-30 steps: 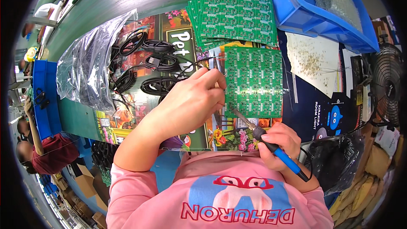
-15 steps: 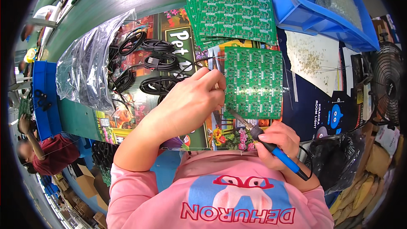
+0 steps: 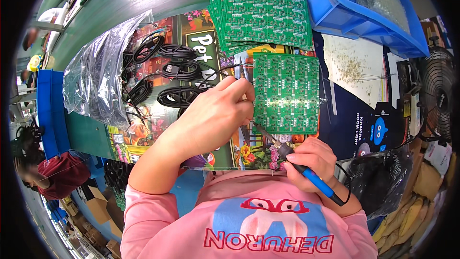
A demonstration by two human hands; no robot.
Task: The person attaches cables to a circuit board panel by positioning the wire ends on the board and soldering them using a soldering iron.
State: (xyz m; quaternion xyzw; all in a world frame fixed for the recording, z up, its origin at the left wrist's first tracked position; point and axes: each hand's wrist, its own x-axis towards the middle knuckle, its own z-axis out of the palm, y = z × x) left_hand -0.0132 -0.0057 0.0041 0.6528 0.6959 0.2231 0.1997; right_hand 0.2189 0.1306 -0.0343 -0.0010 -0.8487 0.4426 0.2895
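A green circuit board panel (image 3: 286, 93) lies flat on the printed mat in front of me. At its left edge is my left hand (image 3: 223, 108), its fingers pinched together; what they grip is hidden under them. My right hand (image 3: 314, 160) is wrapped round the blue and black handle of a soldering iron (image 3: 314, 180). The iron slants up and left, its tip at the panel's lower left corner, just below my left fingertips. Whether the tip touches anything is too small to tell. Coiled black cables (image 3: 179, 69) with bared ends lie left of my left hand.
Behind the panel stands a fanned stack of green panels (image 3: 268, 14). A blue bin (image 3: 364, 19) is at the back right, above a white sheet (image 3: 352, 67) strewn with small bits. A clear plastic bag (image 3: 98, 74) lies left, near another blue bin (image 3: 50, 110). A black fan (image 3: 437, 93) stands far right.
The soldering iron's tip has shifted slightly left and up, off the panel's lower edge toward my left fingertips. My left hand stays put. At far left, another person has moved a dark bundle.
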